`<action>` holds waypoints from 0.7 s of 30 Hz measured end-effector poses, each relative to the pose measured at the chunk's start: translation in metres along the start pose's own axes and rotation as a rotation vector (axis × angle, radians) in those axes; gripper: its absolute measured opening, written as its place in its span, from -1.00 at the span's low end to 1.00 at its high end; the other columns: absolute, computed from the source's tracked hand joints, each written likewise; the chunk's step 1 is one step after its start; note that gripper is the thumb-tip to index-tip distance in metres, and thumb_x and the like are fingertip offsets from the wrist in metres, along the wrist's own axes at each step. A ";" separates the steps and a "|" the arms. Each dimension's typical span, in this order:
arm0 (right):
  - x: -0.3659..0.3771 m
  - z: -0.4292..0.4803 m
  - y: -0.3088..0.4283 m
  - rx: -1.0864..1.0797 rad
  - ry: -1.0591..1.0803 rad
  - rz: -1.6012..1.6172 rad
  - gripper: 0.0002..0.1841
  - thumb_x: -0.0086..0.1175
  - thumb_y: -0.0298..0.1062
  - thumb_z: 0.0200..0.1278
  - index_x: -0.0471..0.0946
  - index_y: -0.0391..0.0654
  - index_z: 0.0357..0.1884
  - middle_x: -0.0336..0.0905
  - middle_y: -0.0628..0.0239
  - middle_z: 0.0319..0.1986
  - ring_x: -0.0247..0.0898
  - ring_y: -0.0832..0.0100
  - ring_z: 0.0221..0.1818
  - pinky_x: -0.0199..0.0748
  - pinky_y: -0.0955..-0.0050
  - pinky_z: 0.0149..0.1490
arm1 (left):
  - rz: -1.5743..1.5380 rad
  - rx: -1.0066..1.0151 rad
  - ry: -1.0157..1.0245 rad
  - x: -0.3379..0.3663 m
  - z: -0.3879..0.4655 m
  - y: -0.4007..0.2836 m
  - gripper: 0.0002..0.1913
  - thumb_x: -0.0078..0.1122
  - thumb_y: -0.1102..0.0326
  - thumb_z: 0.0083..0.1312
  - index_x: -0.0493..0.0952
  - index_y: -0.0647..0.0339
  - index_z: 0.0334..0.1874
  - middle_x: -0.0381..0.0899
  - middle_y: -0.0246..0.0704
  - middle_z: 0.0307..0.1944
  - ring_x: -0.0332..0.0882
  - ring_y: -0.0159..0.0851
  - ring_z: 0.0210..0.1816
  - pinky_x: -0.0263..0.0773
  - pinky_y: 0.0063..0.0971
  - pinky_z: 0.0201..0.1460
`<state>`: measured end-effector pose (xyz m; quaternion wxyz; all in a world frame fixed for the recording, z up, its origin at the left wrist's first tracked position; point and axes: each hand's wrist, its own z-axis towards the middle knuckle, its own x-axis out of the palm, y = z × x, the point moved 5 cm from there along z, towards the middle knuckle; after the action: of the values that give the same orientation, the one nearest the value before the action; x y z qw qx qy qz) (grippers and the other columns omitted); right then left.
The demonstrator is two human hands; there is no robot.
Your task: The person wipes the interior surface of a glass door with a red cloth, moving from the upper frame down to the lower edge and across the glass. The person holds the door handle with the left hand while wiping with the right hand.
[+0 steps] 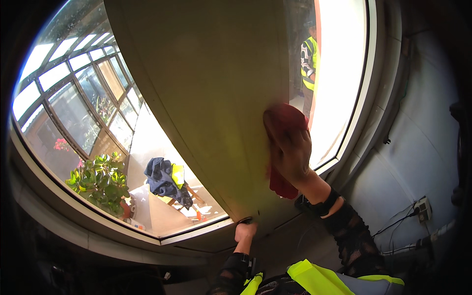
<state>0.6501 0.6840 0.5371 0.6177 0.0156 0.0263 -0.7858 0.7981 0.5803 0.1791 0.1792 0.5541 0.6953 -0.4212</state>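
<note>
A wide, dull beige door panel rises in front of me, with glass on both sides. My right hand presses a red cloth flat against the panel near its right edge. Part of the cloth bulges above my fingers. Low on the panel, my left hand is closed around a dark handle; the hand partly hides it. Black mesh sleeves and dark wrist straps cover both forearms.
Behind the left glass are a leafy potted plant and a wooden stool holding dark blue clothing. A person in a yellow vest stands behind the right glass. A wall socket with cables is at right.
</note>
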 end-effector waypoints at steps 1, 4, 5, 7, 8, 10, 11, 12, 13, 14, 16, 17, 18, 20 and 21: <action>0.005 0.006 -0.006 0.035 0.048 0.009 -0.54 0.09 -0.38 0.07 0.57 0.10 0.10 0.49 0.28 -0.30 0.43 0.19 -0.25 0.41 0.22 -0.07 | -0.012 0.009 -0.002 0.000 0.000 -0.001 -0.38 0.24 -0.17 -0.03 0.63 0.21 -0.07 0.64 -0.21 -0.03 0.58 -0.12 0.05 0.47 -0.32 0.06; 0.016 0.029 -0.018 0.070 0.089 0.001 -0.56 0.09 -0.38 0.07 0.58 0.09 0.07 0.48 0.29 -0.34 0.41 0.21 -0.33 0.42 0.27 -0.14 | -0.013 0.009 -0.020 -0.002 0.000 -0.002 -0.38 0.24 -0.17 -0.04 0.63 0.22 -0.07 0.64 -0.20 -0.03 0.58 -0.12 0.04 0.48 -0.32 0.05; 0.011 0.029 -0.014 0.056 0.033 0.018 -0.56 0.10 -0.37 0.06 0.58 0.09 0.07 0.47 0.29 -0.34 0.40 0.21 -0.34 0.42 0.27 -0.14 | -0.015 0.013 -0.019 -0.002 -0.001 -0.002 -0.37 0.25 -0.18 -0.04 0.63 0.22 -0.07 0.64 -0.20 -0.04 0.58 -0.11 0.04 0.48 -0.32 0.04; 0.010 0.026 -0.010 0.118 0.105 -0.020 -0.55 0.10 -0.37 0.06 0.58 0.09 0.08 0.47 0.30 -0.35 0.40 0.21 -0.35 0.42 0.28 -0.16 | -0.035 0.025 -0.013 -0.004 -0.003 -0.003 -0.36 0.25 -0.16 -0.04 0.62 0.25 -0.06 0.63 -0.16 -0.03 0.57 -0.09 0.05 0.46 -0.31 0.06; 0.004 0.021 -0.003 0.089 0.088 -0.023 -0.55 0.10 -0.42 0.06 0.56 0.02 0.08 0.51 0.26 -0.29 0.43 0.20 -0.28 0.42 0.27 -0.13 | -0.053 0.032 -0.007 -0.004 -0.005 -0.003 -0.37 0.25 -0.14 -0.04 0.62 0.27 -0.06 0.61 -0.12 -0.02 0.55 -0.08 0.07 0.44 -0.31 0.08; -0.005 0.015 0.004 0.027 0.079 -0.027 -0.56 0.10 -0.50 0.08 0.53 -0.11 0.09 0.59 0.20 -0.17 0.50 0.17 -0.15 0.44 0.26 -0.07 | -0.070 0.028 0.008 -0.005 -0.008 -0.004 -0.37 0.25 -0.11 -0.04 0.61 0.29 -0.05 0.60 -0.10 -0.01 0.53 -0.07 0.08 0.42 -0.31 0.10; -0.002 0.013 0.001 0.070 0.171 -0.050 -0.55 0.10 -0.50 0.09 0.53 -0.10 0.10 0.59 0.20 -0.17 0.50 0.17 -0.15 0.44 0.26 -0.06 | -0.071 0.016 0.017 -0.005 -0.009 -0.003 -0.37 0.25 -0.11 -0.04 0.61 0.29 -0.04 0.60 -0.10 0.00 0.53 -0.07 0.09 0.42 -0.31 0.10; 0.000 0.014 -0.002 0.076 0.193 -0.039 -0.55 0.10 -0.49 0.09 0.53 -0.10 0.11 0.59 0.20 -0.17 0.50 0.17 -0.16 0.44 0.26 -0.06 | -0.068 0.002 0.025 -0.005 -0.009 -0.003 -0.37 0.26 -0.11 -0.04 0.61 0.28 -0.04 0.60 -0.11 0.00 0.53 -0.07 0.09 0.42 -0.31 0.10; -0.001 0.016 -0.003 0.049 0.169 -0.012 -0.54 0.10 -0.48 0.09 0.52 -0.09 0.11 0.59 0.20 -0.17 0.50 0.18 -0.16 0.44 0.26 -0.06 | -0.062 0.002 0.021 -0.005 -0.009 -0.003 -0.37 0.26 -0.11 -0.04 0.61 0.28 -0.04 0.60 -0.11 0.00 0.53 -0.08 0.09 0.42 -0.32 0.10; 0.002 0.021 -0.007 0.029 0.175 -0.037 -0.53 0.12 -0.46 0.08 0.52 -0.06 0.12 0.59 0.20 -0.19 0.50 0.19 -0.21 0.45 0.27 -0.07 | -0.059 0.004 0.014 -0.005 -0.009 -0.004 -0.37 0.27 -0.11 -0.04 0.61 0.27 -0.04 0.60 -0.12 0.00 0.53 -0.08 0.09 0.42 -0.32 0.10; 0.004 0.025 -0.009 0.031 0.171 -0.044 -0.53 0.12 -0.44 0.08 0.52 -0.05 0.13 0.59 0.20 -0.21 0.49 0.20 -0.23 0.46 0.29 -0.08 | -0.044 0.017 -0.009 -0.005 -0.007 -0.004 -0.36 0.25 -0.15 -0.04 0.62 0.27 -0.06 0.61 -0.13 -0.01 0.55 -0.09 0.07 0.44 -0.32 0.07; 0.007 0.025 -0.011 0.083 0.245 -0.058 -0.53 0.13 -0.44 0.08 0.52 -0.05 0.13 0.58 0.20 -0.23 0.49 0.20 -0.24 0.46 0.29 -0.09 | -0.031 0.028 -0.024 -0.005 -0.006 -0.003 -0.35 0.24 -0.19 -0.04 0.63 0.27 -0.08 0.62 -0.14 -0.03 0.57 -0.09 0.05 0.47 -0.31 0.04; 0.003 0.025 -0.006 0.052 0.181 -0.052 -0.53 0.12 -0.44 0.09 0.52 -0.05 0.13 0.58 0.20 -0.23 0.48 0.21 -0.25 0.46 0.30 -0.10 | -0.020 0.041 -0.040 -0.004 -0.004 -0.003 -0.33 0.22 -0.23 -0.04 0.64 0.26 -0.10 0.63 -0.15 -0.05 0.59 -0.09 0.03 0.49 -0.31 0.01; -0.004 0.021 0.002 0.024 0.130 -0.043 -0.53 0.12 -0.44 0.09 0.52 -0.05 0.13 0.57 0.21 -0.24 0.48 0.21 -0.25 0.46 0.31 -0.12 | -0.024 0.025 -0.034 -0.001 -0.001 -0.001 -0.35 0.22 -0.22 -0.04 0.64 0.26 -0.10 0.63 -0.16 -0.05 0.59 -0.09 0.03 0.49 -0.30 0.01; -0.004 0.019 0.002 0.057 0.184 -0.069 -0.53 0.12 -0.44 0.09 0.52 -0.05 0.13 0.57 0.20 -0.23 0.48 0.20 -0.25 0.46 0.30 -0.12 | -0.018 0.015 -0.035 0.000 0.000 0.000 -0.35 0.22 -0.21 -0.04 0.64 0.25 -0.10 0.63 -0.16 -0.04 0.59 -0.09 0.03 0.48 -0.30 0.02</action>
<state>0.6534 0.6858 0.5561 0.5846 0.1044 0.0609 -0.8023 0.7984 0.5802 0.1787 0.1834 0.5418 0.6936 -0.4378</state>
